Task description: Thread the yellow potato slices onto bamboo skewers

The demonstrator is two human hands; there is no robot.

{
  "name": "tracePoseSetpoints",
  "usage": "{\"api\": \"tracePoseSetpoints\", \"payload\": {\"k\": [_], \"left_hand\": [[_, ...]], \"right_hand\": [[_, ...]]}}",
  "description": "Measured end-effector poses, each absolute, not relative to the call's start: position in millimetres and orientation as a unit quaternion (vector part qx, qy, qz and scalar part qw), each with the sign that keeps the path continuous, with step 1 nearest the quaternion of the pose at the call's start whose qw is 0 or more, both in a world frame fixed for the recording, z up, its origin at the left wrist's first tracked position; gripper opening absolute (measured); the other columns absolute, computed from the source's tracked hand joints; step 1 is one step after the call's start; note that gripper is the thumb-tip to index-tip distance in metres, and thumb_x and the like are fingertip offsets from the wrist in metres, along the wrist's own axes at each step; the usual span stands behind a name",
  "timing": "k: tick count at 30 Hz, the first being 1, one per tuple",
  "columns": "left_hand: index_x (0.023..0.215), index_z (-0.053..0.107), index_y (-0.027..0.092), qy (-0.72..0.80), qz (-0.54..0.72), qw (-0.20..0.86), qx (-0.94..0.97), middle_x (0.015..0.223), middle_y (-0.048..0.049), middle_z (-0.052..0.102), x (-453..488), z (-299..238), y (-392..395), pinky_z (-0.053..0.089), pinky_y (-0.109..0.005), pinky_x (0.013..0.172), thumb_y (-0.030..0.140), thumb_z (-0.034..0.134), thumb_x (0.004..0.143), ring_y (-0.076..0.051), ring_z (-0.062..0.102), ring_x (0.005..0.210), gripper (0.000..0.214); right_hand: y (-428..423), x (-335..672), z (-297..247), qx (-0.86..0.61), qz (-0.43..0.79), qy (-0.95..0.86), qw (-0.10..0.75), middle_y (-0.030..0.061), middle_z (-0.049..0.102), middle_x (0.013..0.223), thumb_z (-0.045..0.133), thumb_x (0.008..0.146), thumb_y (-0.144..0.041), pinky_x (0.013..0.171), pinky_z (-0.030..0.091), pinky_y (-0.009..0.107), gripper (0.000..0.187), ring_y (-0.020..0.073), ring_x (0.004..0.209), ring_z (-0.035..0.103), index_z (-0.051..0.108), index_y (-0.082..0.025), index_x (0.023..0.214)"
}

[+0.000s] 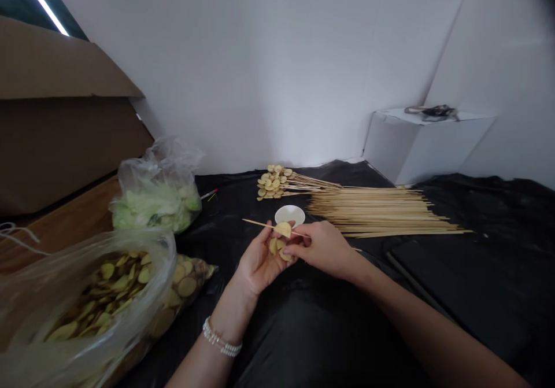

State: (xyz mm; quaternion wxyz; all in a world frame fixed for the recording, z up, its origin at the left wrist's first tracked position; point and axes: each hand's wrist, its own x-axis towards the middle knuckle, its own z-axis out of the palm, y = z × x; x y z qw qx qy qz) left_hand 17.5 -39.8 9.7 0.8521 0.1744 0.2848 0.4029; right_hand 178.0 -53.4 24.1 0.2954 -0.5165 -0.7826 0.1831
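My left hand [259, 261] is palm up, cupped around several loose potato slices [277, 248], its thumb against a thin wooden skewer [259, 222]. One potato slice [284, 229] is on that skewer, folded or seen at a slant. My right hand [325, 246] comes from the right, fingers closed around the skewer behind the slice, fingertips close to the loose slices in the left palm. Just beyond both hands sits a small white bowl [289, 214], partly hidden by them.
Bare skewers [381, 210] lie in a wide row at right; skewers with slices [274, 181] are stacked behind the bowl. Left stand an open plastic bag of slices [147, 295] and a bag of green leaves [158, 203]. A white box [416, 145] stands back right on black sheeting [303, 336].
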Motion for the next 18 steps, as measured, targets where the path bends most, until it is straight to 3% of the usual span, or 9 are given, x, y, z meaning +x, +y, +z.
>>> {"api": "tracePoseSetpoints", "payload": {"k": [8,14,18], "left_hand": [[0.104,0.065,0.01,0.269,0.393,0.867,0.145,0.092,-0.0134,0.067,19.6,7.9,-40.5,0.048,-0.029,0.066,0.044,0.041,0.091,-0.018,0.062,0.074,0.043],[0.106,0.062,0.009,0.276,0.408,0.861,0.13,0.09,-0.0133,0.067,18.8,7.8,-38.7,0.048,-0.029,0.063,0.039,0.038,0.093,-0.02,0.064,0.077,0.041],[0.106,0.061,0.008,0.268,0.418,0.858,0.132,0.092,-0.0132,0.066,16.3,8.0,-36.7,0.049,-0.031,0.064,0.036,0.037,0.093,-0.02,0.064,0.077,0.039]], "right_hand": [[-53.1,176.9,21.6,-0.495,0.185,-0.8,0.283,-0.0055,0.061,0.062,0.067,0.075,-0.034,0.053,0.025,0.022,0.011,0.0081,0.054,0.047,0.068,-0.024,0.071],[-55.2,178.2,24.4,-0.493,0.194,-0.806,0.265,-0.0042,0.062,0.066,0.069,0.071,-0.045,0.052,0.025,0.021,0.023,0.0089,0.057,0.05,0.066,-0.023,0.075],[-57.3,177.4,25.7,-0.495,0.184,-0.807,0.266,-0.0046,0.059,0.063,0.066,0.073,-0.036,0.053,0.025,0.021,0.015,0.0084,0.056,0.048,0.062,-0.022,0.071]]}}
